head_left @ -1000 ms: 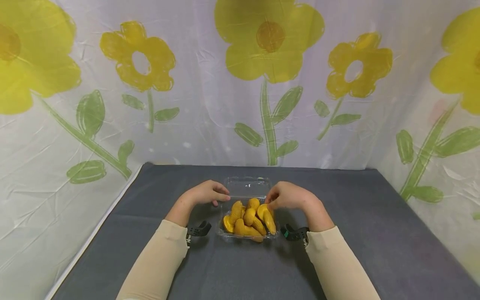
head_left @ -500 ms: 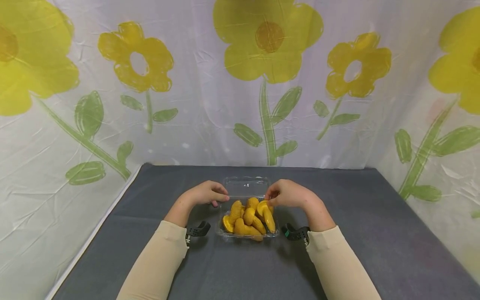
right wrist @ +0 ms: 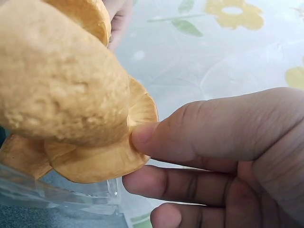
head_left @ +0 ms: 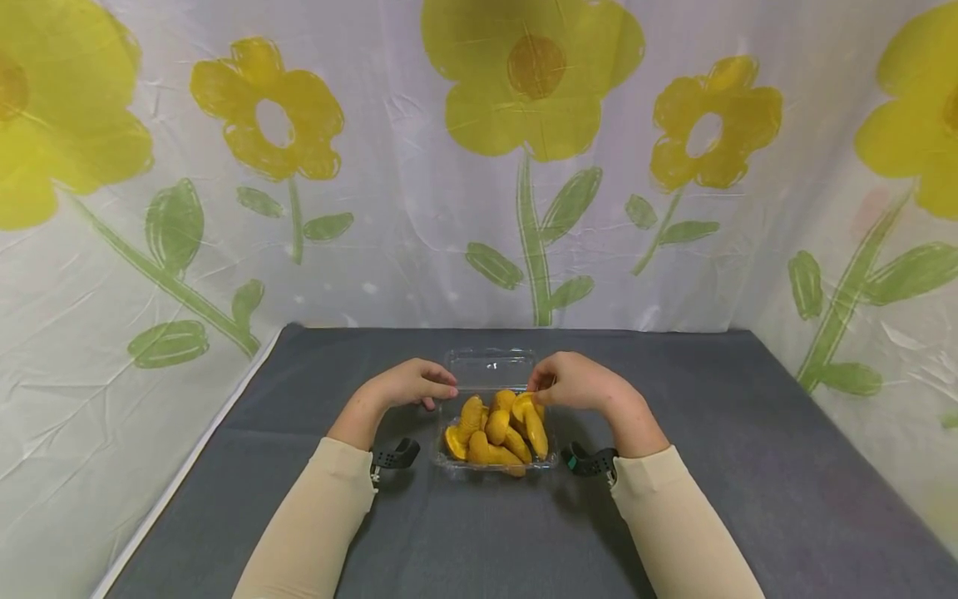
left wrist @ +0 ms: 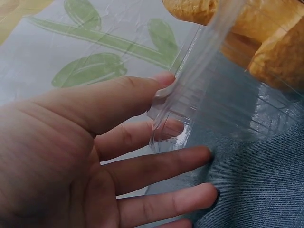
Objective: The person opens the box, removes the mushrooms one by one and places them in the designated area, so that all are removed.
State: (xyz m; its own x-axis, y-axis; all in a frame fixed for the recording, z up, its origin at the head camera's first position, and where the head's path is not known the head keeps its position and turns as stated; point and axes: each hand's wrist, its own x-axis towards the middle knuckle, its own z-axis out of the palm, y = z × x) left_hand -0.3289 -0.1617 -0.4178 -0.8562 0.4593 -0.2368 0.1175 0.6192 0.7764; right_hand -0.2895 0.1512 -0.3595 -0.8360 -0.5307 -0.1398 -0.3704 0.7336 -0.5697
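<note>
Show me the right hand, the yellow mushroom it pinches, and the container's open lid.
Right hand [head_left: 576,382]: head view, back of the hand.
Yellow mushroom [right wrist: 66,85]: right wrist view, thick stem.
Open lid [head_left: 490,367]: head view, clear panel.

You face a white, creased curtain that encloses your workspace from nine through twelve to three o'clock. At twelve, note the large yellow five-lobed printed flower on its leafy green printed stem. Smaller amber printed flowers with white centres flank it at eleven and one. Your flat table, covered in dark grey cloth, meets the curtain at twelve. Lighting is diffuse.
</note>
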